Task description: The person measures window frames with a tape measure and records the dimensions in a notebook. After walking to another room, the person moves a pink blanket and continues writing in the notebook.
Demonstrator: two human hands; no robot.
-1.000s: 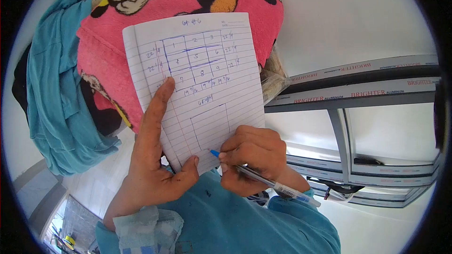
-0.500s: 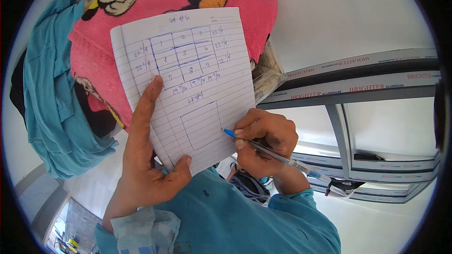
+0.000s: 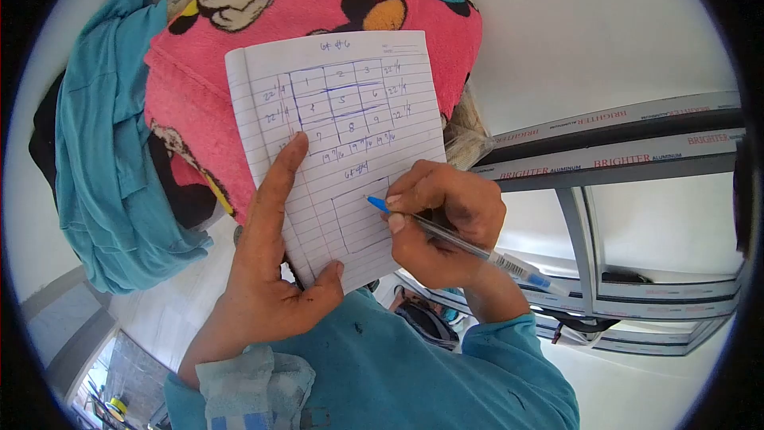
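A lined paper pad (image 3: 274,151) carries a numbered grid in blue ink above a drawn rectangle. My left hand (image 3: 282,263) grips the pad's lower left side, its thumb and a finger lying on the page and the others hidden beneath. Pinched in my right hand (image 3: 450,223) is a clear pen (image 3: 446,236) with a blue tip section. Its point is over the inside of the lower rectangle; whether it touches the paper I cannot tell. My right hand covers part of the rectangle's right side.
Behind the pad lies a pink cartoon-print blanket (image 3: 318,0). A teal cloth (image 3: 103,151) hangs at the left. Grey aluminum frames (image 3: 581,223) with printed tape stand on the right. Tools (image 3: 107,408) show at the lower left.
The pen tip has moved from the rectangle's right edge to inside it, up and left. The pad and my left hand sit a little further right in view.
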